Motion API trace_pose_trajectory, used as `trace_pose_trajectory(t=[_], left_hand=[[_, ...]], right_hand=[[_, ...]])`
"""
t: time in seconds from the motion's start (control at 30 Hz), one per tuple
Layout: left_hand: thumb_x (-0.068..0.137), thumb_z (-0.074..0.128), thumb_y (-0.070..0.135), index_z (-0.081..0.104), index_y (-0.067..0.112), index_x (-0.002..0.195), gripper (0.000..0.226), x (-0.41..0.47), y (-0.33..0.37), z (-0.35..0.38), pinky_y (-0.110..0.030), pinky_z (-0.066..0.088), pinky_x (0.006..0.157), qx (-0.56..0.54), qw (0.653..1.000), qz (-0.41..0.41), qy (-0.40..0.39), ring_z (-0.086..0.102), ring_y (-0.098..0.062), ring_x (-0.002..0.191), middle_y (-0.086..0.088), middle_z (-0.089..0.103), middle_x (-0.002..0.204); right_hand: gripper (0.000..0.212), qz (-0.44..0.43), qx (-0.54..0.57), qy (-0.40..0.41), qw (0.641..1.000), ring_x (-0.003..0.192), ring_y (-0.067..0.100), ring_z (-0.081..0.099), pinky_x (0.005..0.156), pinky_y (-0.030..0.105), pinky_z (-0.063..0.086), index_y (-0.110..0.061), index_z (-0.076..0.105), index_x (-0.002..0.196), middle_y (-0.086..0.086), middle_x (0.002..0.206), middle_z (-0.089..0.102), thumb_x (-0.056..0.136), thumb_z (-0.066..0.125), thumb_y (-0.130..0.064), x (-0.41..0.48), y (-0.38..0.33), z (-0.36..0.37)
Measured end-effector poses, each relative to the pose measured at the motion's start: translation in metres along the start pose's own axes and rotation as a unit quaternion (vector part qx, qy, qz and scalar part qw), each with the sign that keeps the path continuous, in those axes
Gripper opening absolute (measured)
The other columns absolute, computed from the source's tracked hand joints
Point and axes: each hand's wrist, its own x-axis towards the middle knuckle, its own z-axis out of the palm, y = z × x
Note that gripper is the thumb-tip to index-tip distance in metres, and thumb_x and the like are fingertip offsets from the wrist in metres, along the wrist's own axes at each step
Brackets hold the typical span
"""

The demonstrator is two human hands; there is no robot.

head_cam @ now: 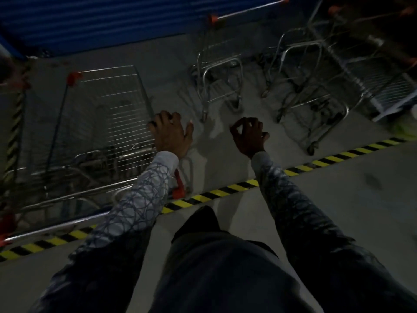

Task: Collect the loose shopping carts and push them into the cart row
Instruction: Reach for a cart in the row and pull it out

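Head view looks down on a wire shopping cart [94, 132] at near left, just past the striped floor tape [225, 190], where the left hand [172, 134] closes over its right rim, probably to steer it toward the other carts [293, 86] standing farther right. Beside it, the right hand [249, 136] hangs loosely curled over bare floor, holding nothing. Dim light and blur hide those carts' baskets, and the right edge cuts them off.

We see bare floor [216, 136] open through the frame's centre, hemmed by a wire cart [108, 123] at left, an upended cart frame [220, 75] above centre, and tangled carts [327, 82] upper right.
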Motion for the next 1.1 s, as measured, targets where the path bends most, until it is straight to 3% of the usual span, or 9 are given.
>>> trace_pose_trajectory(t=[0.13, 0.27, 0.5, 0.67, 0.83, 0.93, 1.03, 1.1], left_hand=[[0.090, 0.038, 0.057, 0.061, 0.009, 0.110, 0.056, 0.054, 0.028, 0.034, -0.050, 0.033, 0.094, 0.015, 1.000, 0.008, -0.025, 0.047, -0.039, 0.112, -0.021, 0.055, 0.111], [0.089, 0.039, 0.060, 0.059, 0.010, 0.117, 0.060, 0.140, 0.060, 0.081, -0.053, 0.030, 0.101, 0.011, 0.998, -0.016, -0.068, 0.041, -0.040, 0.122, -0.023, 0.053, 0.120], [0.095, 0.045, 0.057, 0.057, 0.006, 0.122, 0.059, 0.328, 0.137, 0.151, -0.055, 0.027, 0.104, -0.038, 0.996, -0.050, -0.061, 0.037, -0.043, 0.127, -0.027, 0.049, 0.127], [0.095, 0.052, 0.052, 0.055, 0.001, 0.123, 0.058, 0.428, 0.197, 0.173, -0.051, 0.029, 0.099, -0.027, 0.996, -0.009, -0.081, 0.040, -0.041, 0.124, -0.029, 0.050, 0.129], [0.091, 0.051, 0.053, 0.054, 0.001, 0.125, 0.061, 0.503, 0.224, 0.205, -0.055, 0.030, 0.103, -0.019, 0.996, 0.029, -0.082, 0.038, -0.044, 0.129, -0.029, 0.050, 0.131], [0.088, 0.048, 0.054, 0.056, 0.003, 0.124, 0.063, 0.547, 0.229, 0.228, -0.054, 0.015, 0.113, 0.001, 0.997, 0.007, -0.078, 0.036, -0.044, 0.131, -0.028, 0.051, 0.130], [0.088, 0.044, 0.054, 0.061, 0.011, 0.115, 0.053, 0.587, 0.239, 0.253, -0.049, 0.011, 0.106, 0.034, 0.997, -0.028, -0.060, 0.047, -0.039, 0.120, -0.019, 0.056, 0.121], [0.089, 0.040, 0.052, 0.061, 0.013, 0.114, 0.051, 0.606, 0.241, 0.274, -0.050, 0.014, 0.103, 0.047, 0.995, -0.052, -0.068, 0.049, -0.038, 0.118, -0.018, 0.057, 0.121]], right_hand=[[0.032, 0.023, 0.030, -0.025, 0.999, 0.134, 0.029, 0.032, 0.102, 0.050, 0.026, -0.024, 0.062, 0.113, 0.008, 0.135, 0.043, 0.099, 0.052, -0.050, 0.051, 0.019, -0.008], [0.031, 0.016, 0.036, -0.059, 0.997, 0.134, 0.033, 0.030, 0.103, 0.055, 0.027, -0.025, 0.062, 0.116, 0.009, 0.137, 0.040, 0.097, 0.056, -0.048, 0.126, 0.042, -0.007], [0.035, 0.037, 0.001, -0.101, 0.994, 0.135, 0.033, 0.030, 0.105, 0.060, 0.027, -0.027, 0.059, 0.122, 0.009, 0.142, 0.035, 0.097, 0.054, -0.052, 0.301, 0.077, -0.038], [0.032, 0.045, 0.007, -0.037, 0.998, 0.135, 0.035, 0.032, 0.101, 0.056, 0.032, -0.026, 0.062, 0.119, 0.011, 0.137, 0.042, 0.096, 0.059, -0.048, 0.406, 0.081, -0.060], [0.036, 0.050, 0.037, -0.031, 0.998, 0.134, 0.034, 0.032, 0.104, 0.048, 0.031, -0.022, 0.062, 0.123, 0.014, 0.138, 0.041, 0.095, 0.060, -0.045, 0.501, 0.074, -0.055], [0.040, 0.014, 0.062, -0.028, 0.998, 0.132, 0.036, 0.038, 0.107, 0.046, 0.032, -0.015, 0.060, 0.126, 0.019, 0.135, 0.045, 0.095, 0.063, -0.041, 0.572, 0.071, -0.043], [0.062, 0.016, 0.037, -0.024, 0.999, 0.143, 0.033, 0.028, 0.114, 0.052, 0.026, -0.019, 0.045, 0.146, 0.015, 0.153, 0.036, 0.096, 0.050, -0.055, 0.655, 0.067, -0.034], [0.075, -0.013, -0.001, 0.027, 1.000, 0.150, 0.034, 0.017, 0.117, 0.051, 0.018, -0.019, 0.035, 0.154, 0.015, 0.162, 0.025, 0.093, 0.033, -0.064, 0.706, 0.067, -0.028]])
